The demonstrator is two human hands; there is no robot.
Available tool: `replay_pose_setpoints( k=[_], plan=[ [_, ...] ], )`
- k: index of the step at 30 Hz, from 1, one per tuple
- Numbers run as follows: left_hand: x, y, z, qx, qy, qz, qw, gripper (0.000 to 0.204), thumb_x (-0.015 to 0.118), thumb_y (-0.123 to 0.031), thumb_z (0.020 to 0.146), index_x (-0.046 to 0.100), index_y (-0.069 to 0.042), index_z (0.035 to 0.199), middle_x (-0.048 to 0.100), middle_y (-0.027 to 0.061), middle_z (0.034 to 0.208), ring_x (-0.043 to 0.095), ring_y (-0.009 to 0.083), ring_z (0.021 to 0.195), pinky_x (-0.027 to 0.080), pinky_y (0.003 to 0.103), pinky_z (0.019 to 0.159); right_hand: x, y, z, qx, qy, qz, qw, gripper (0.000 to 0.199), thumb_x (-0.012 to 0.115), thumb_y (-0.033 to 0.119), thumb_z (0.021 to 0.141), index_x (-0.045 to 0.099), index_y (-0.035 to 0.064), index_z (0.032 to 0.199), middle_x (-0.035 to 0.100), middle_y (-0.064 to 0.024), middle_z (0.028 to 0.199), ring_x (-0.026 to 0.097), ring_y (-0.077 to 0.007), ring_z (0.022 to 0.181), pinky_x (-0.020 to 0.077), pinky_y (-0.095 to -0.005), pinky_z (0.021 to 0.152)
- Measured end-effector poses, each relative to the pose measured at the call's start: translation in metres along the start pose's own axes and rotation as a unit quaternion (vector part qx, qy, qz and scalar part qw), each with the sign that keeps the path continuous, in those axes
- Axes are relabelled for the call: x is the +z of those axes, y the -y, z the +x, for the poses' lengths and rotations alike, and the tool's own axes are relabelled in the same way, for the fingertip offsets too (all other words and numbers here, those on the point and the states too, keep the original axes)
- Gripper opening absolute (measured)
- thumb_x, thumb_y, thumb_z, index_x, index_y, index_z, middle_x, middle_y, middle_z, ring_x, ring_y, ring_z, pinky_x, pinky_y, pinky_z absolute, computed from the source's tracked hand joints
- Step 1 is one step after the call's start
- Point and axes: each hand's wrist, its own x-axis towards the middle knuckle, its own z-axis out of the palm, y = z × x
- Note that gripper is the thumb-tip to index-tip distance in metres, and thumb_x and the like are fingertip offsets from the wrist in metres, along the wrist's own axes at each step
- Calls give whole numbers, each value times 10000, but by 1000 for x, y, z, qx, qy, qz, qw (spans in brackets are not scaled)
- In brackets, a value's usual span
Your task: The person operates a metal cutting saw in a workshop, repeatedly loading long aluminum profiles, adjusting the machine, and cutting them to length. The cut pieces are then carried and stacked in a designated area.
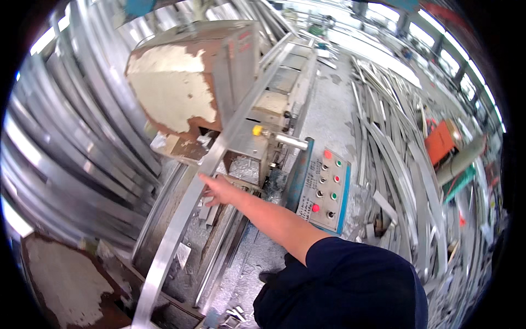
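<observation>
A long silvery metal bar (pixel 174 233) runs diagonally across the machine, from the lower left up past a boxy brown machine head with a peeling pale panel (pixel 172 88). My right hand (pixel 217 191) reaches over from the right, arm stretched out. Its fingers are apart, with the fingertips against the right edge of the bar near the machine head; whether any curl under the bar is hard to see. Short metal offcuts (pixel 209 213) lie just below the hand. My left hand is out of view.
A control panel (pixel 326 189) with coloured buttons stands right of the machine. Upright metal profiles (pixel 71 137) crowd the left side. Loose strips (pixel 392 148) are heaped on the right, near an orange box (pixel 441 143). Another peeling machine housing (pixel 68 279) sits lower left. Scraps litter the floor.
</observation>
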Motion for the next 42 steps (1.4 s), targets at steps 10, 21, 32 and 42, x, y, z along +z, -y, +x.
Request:
replay_pose_setpoints(
  k=[10, 21, 32, 42],
  plan=[
    [168, -303, -33, 408, 220, -76, 883, 912, 796, -387, 595, 393, 30, 1299, 505, 233, 1265, 459, 420, 1185, 367, 494, 986, -225, -79, -217, -390, -374, -525, 658, 291, 649, 162, 766, 614, 35, 1025, 587, -154, 995, 555, -356, 957, 462, -423, 839],
    [187, -335, -27, 309, 323, 17, 894, 518, 800, -374, 561, 520, -41, 842, 635, 182, 782, 622, 398, 768, 483, 491, 667, -317, -115, -246, -303, -363, -496, 729, 214, 635, 192, 789, 609, 50, 948, 600, -165, 861, 597, -359, 784, 500, -450, 681],
    [189, -358, -46, 231, 355, 136, 896, 660, 782, -384, 648, 433, -84, 1121, 568, 190, 1165, 534, 379, 1099, 433, 543, 863, -368, -86, -261, -221, -245, -476, 815, 415, 673, 232, 790, 549, 33, 1132, 588, -186, 1081, 609, -353, 902, 507, -420, 753],
    [178, -344, -172, 285, 193, 71, 936, 822, 722, -217, 705, 306, 12, 1377, 279, 207, 1462, 241, 362, 1368, 259, 473, 1085, -421, -54, -245, -354, -143, -569, 728, 387, 611, 115, 787, 540, 16, 1154, 523, -158, 1243, 558, -328, 1050, 478, -394, 878]
  ],
)
